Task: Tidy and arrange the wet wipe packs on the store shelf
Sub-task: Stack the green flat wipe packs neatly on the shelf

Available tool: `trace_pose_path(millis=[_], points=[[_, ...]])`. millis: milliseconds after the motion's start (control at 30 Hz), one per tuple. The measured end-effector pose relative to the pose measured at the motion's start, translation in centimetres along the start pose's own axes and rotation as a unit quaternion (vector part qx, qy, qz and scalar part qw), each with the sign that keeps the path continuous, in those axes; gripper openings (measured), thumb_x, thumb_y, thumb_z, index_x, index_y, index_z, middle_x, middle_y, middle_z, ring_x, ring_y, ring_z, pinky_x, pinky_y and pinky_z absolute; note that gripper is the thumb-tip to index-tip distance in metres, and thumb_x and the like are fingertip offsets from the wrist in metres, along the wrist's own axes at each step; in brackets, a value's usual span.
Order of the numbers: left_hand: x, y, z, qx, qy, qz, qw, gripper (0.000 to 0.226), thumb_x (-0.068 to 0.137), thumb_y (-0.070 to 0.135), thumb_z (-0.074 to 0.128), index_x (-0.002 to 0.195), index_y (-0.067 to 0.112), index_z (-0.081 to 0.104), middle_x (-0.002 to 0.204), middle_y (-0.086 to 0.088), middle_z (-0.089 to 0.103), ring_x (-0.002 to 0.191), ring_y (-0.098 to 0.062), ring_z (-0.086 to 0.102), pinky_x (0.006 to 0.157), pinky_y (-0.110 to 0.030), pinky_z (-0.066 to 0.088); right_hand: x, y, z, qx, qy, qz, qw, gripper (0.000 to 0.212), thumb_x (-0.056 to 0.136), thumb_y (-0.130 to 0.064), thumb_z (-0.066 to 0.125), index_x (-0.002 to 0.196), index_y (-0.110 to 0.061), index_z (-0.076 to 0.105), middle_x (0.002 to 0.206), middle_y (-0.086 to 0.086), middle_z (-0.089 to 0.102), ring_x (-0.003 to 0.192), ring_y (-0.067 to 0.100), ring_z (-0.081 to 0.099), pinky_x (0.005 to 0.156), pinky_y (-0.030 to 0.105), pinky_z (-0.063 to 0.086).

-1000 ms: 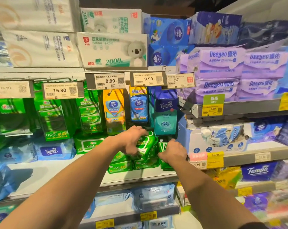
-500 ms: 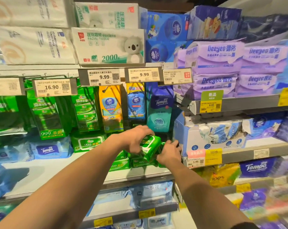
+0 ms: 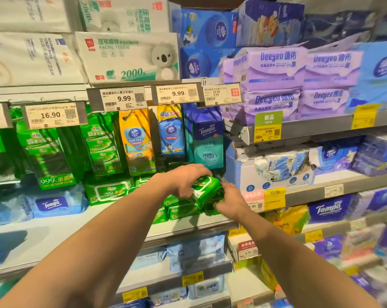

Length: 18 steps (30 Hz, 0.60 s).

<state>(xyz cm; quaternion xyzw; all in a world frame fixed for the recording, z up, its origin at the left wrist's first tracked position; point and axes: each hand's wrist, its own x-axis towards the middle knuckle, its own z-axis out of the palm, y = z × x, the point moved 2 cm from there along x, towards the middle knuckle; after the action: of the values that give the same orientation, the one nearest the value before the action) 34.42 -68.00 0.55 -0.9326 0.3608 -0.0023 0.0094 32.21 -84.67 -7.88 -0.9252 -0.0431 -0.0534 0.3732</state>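
My left hand [image 3: 183,181] grips a small green wet wipe pack [image 3: 207,190] from above, tilted over a low stack of green packs [image 3: 181,211] on the white shelf [image 3: 61,230]. From the right, my right hand [image 3: 230,202] presses against the same pack and the packs beneath it, fingers curled; I cannot tell whether it grips one. A larger green 999 pack [image 3: 109,192] lies to the left, and a blue Tempo pack [image 3: 54,204] further left.
Hanging packs fill the back: green ones [image 3: 54,152], a yellow Vinda pack [image 3: 137,141] and a teal Tempo pack [image 3: 208,143] just above my hands. A cardboard display box [image 3: 274,172] stands to the right. Price tags [image 3: 121,98] line the shelf edge above.
The camera has come closer to the shelf. My right hand has slid left up against the tilted green pack, which my left hand has kept hold of.
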Motion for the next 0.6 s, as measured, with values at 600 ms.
trace_pose_path(millis=[600], points=[[-4.8, -3.9, -1.9, 0.004, 0.094, -0.046, 0.995, 0.082, 0.061, 0.027, 0.078, 0.136, 0.009, 0.050, 0.125, -0.012, 0.054, 0.116, -0.029, 0.048, 0.103, -0.039, 0.038, -4.7, -0.3, 0.1, 0.033, 0.145, -0.015, 0.989, 0.087, 0.054, -0.049, 0.078, 0.129, -0.018, 0.048, 0.115, 0.001, 0.056, 0.112, 0.020, 0.052, 0.098, 0.040, 0.047]])
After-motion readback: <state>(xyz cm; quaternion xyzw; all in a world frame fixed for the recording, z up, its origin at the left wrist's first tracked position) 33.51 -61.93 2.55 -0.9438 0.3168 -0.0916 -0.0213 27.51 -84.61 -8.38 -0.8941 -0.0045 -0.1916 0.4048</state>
